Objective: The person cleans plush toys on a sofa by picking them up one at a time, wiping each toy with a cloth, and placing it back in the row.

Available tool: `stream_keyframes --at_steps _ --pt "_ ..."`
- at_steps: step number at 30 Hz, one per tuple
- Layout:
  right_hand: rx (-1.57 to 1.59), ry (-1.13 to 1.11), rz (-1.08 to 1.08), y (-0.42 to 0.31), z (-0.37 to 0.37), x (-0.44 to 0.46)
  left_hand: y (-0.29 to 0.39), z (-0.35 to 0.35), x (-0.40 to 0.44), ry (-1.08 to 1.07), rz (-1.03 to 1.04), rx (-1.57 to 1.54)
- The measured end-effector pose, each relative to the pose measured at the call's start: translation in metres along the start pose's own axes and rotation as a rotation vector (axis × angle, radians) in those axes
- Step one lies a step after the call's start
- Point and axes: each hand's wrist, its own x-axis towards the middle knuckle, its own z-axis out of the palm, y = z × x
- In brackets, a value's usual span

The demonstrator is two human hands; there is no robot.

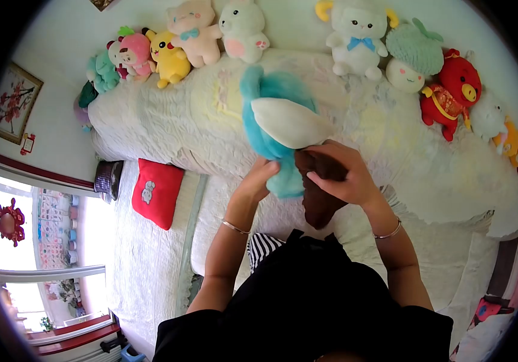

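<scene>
A teal plush toy [259,130] with a large white pointed part [292,123] is held up in front of me, and its upper end is blurred. My left hand [262,178] grips the plush low on its left side, fingers partly hidden behind it. In my right hand [343,169] a dark brown cloth [319,202] is bunched up against the plush's right side. The cloth's lower end hangs down. Whether my right fingers also hold the plush, I cannot tell.
Along the back of the quilt-covered sofa [132,130] sit several plush toys, including a yellow one [168,57], a white ram [358,39] and a red pig [452,93]. A red cushion [157,193] lies to the left. A window [18,241] is at far left.
</scene>
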Motion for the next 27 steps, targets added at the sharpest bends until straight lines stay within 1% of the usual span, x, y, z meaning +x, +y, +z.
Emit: stream_keyframes --at_steps 1,2,3,4,5,7,9,10,11,13,14,15,17,18,19,20,21,22,23,24,25,26,27 --pt "0.054 -0.016 -0.058 0.003 0.003 0.001 -0.006 0.0 0.001 0.081 -0.091 0.011" --pt "0.054 -0.017 -0.059 0.001 0.001 0.002 -0.014 0.0 0.003 0.149 -0.045 -0.014" --pt "0.056 -0.143 -0.039 -0.001 -0.002 0.002 -0.018 -0.008 0.004 0.147 -0.045 -0.012" --pt "0.057 -0.267 -0.015 -0.005 -0.007 0.002 -0.023 -0.018 0.006 0.129 -0.097 -0.071" --pt "0.055 -0.264 -0.01 -0.006 -0.014 0.002 -0.031 -0.025 0.005 0.046 -0.076 -0.179" --pt "-0.096 -0.195 0.153 -0.002 -0.034 0.006 -0.04 -0.032 0.004 -0.126 -0.063 -0.397" --pt "-0.289 0.209 0.3 0.024 -0.054 0.011 -0.037 -0.024 0.001 0.111 -0.063 -0.458" --pt "-0.2 0.202 0.399 0.019 -0.063 0.014 -0.024 -0.007 -0.004 0.07 0.031 -0.414" --pt "-0.204 0.199 0.393 0.01 -0.06 0.013 -0.024 -0.007 -0.001 0.067 0.037 -0.416" --pt "-0.116 -0.182 0.228 -0.027 -0.034 0.006 -0.033 -0.005 0.002 0.199 0.07 -0.178" --pt "-0.119 -0.292 0.018 -0.02 -0.022 0.003 -0.042 -0.012 0.007 0.186 0.028 -0.239" --pt "-0.234 -0.245 0.012 -0.016 -0.019 0.001 -0.049 -0.021 0.01 0.172 -0.017 -0.296" --pt "-0.291 0.038 0.144 -0.001 -0.039 0.018 -0.045 -0.016 -0.003 0.089 0.137 0.051" --pt "-0.335 0.187 0.17 -0.006 -0.051 0.031 -0.046 -0.024 -0.001 0.101 0.046 -0.076" --pt "-0.319 0.233 0.167 -0.015 -0.056 0.041 -0.045 -0.029 0.002 0.125 -0.044 -0.206" --pt "-0.286 0.162 0.133 -0.031 -0.052 0.044 -0.047 -0.031 -0.002 0.094 0.056 -0.001" --pt "-0.252 0.09 0.109 -0.049 -0.039 0.045 -0.043 -0.021 -0.001 0.113 0.07 0.112" --pt "-0.371 -0.092 -0.072 -0.054 -0.029 0.044 -0.04 -0.011 0.001 0.134 0.081 0.225" --pt "-0.35 -0.282 -0.053 -0.057 -0.02 0.042 -0.059 -0.033 0.012 0.042 0.291 0.323" --pt "-0.392 -0.195 -0.07 -0.049 -0.02 0.043 -0.047 -0.011 0.008 0.122 0.216 0.257" --pt "-0.432 -0.11 -0.088 -0.039 -0.022 0.05 -0.044 -0.03 -0.002 0.02 0.225 0.462" --pt "-0.41 0.02 0.047 -0.034 -0.036 0.061 -0.042 -0.048 -0.011 -0.081 0.255 0.66" --pt "-0.386 0.147 0.184 -0.03 -0.054 0.073 -0.042 -0.052 -0.017 -0.118 0.259 0.711"
